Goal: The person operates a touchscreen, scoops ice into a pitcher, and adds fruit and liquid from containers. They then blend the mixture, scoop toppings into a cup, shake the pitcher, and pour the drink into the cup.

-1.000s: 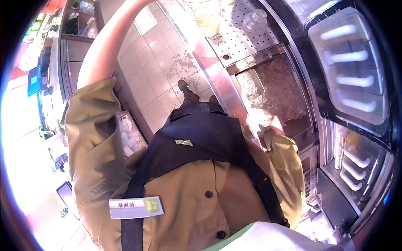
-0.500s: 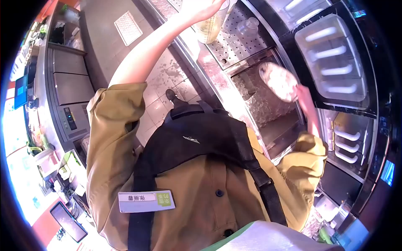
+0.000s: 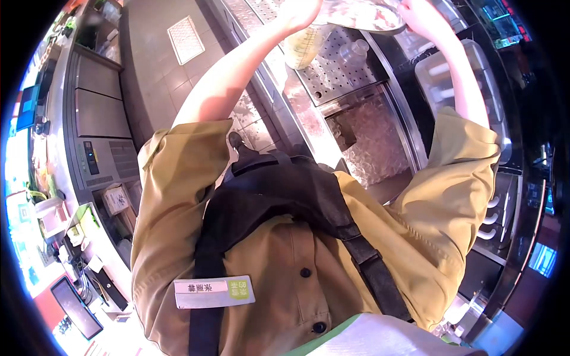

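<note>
The left hand is closed round the top of a clear cup. The cup is upright, part full of pale yellow liquid, and sits at the top edge of the view over the perforated steel worktop. Holding it by the upper part leaves the mouth open to the side where the scoop comes in.

The right hand is clamped on the handle end of a scoop loaded with ice. The arm is raised high and the scoop lies nearly level, with its front lip reaching toward the cup's rim. Keeping it that flat seems to stop the ice sliding out. Whether the lip touches the rim is hard to tell, as glare washes out that corner.

The two hands are apart, with the scoop bridging the gap between them.

Just below, the ice bin stands open, sunk into the worktop close by the cup (a short lift from one to the other). A small clear bottle stands on the perforated plate beside the cup, where drips would probably drain away. The person wears a dark apron over a mustard shirt, with a tag pinned on it.
</note>
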The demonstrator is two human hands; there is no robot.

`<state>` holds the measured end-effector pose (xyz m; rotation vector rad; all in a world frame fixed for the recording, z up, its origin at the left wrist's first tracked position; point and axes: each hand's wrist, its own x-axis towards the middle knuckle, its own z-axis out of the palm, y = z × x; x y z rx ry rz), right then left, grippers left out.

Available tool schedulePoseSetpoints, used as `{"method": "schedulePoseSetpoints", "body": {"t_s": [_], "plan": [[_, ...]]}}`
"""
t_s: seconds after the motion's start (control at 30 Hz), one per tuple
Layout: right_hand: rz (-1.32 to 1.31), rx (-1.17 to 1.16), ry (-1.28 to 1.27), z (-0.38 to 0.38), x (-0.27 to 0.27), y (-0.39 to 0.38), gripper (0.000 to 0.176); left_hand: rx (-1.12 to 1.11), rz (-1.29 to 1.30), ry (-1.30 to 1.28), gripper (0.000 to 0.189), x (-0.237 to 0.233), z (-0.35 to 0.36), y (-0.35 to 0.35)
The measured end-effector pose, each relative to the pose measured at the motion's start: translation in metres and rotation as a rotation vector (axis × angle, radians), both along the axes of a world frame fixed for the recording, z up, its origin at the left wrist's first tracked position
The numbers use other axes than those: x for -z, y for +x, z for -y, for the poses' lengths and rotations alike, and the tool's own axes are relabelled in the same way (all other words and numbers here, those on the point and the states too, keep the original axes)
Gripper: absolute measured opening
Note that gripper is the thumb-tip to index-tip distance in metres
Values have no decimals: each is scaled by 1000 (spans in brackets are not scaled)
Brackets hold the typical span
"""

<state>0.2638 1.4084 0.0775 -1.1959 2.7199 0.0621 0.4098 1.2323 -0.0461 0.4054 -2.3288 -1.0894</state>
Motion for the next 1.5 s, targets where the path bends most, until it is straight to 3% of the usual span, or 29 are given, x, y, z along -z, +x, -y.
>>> {"method": "schedulePoseSetpoints", "body": {"t_s": [0.03,0.1,0.17,0.27,0.33,0.37,0.47,0.53,0.57,0.6,0.63,0.73,0.9,1.07,1.13,1.23,1.3,1.37,1.4,1.5], "plan": [[-14,138,186,15,-31,31,38,-11,11,-9,57,-1,-2,0],[-241,44,151,14,-30,17,31,-5,-25,-15,58,3,-1,-4],[-739,-380,-263,-37,0,13,31,13,-54,-13,58,10,3,-9],[-476,8,-178,-90,12,51,33,100,-76,18,60,14,10,-12],[-337,203,-46,-130,53,57,32,221,-56,62,63,-1,12,-1],[-179,353,109,-145,74,56,33,325,60,98,74,-24,8,15],[-160,514,221,-214,196,52,29,467,60,-406,87,-21,17,22],[-2,514,393,-236,256,78,24,268,125,-434,89,-19,5,20],[50,621,434,-241,293,88,36,168,159,-452,91,-19,-2,19],[72,600,451,-262,357,89,30,70,193,-470,93,-18,-6,18],[134,642,523,-252,358,113,25,-28,172,-513,92,-8,-7,16],[142,667,479,-249,371,156,28,-55,109,-528,93,-3,-7,13],[37,923,159,-280,346,120,34,0,134,-394,95,-2,-3,13],[34,526,87,-217,250,118,34,-58,65,-532,97,-11,-20,26],[-82,181,-100,-201,293,112,36,-41,40,-474,96,-9,-20,25],[-184,146,-13,-154,299,100,39,-70,27,-400,94,-7,-16,25],[-221,568,-156,-165,298,76,39,-64,-18,-466,92,-5,-7,26],[-345,874,-2,-208,333,65,40,-18,-59,-467,90,-7,11,27],[-589,945,44,-236,384,56,37,12,-74,-461,89,-6,18,26],[-66,1068,57,-273,409,46,40,79,-83,-470,89,-9,49,16]]}}
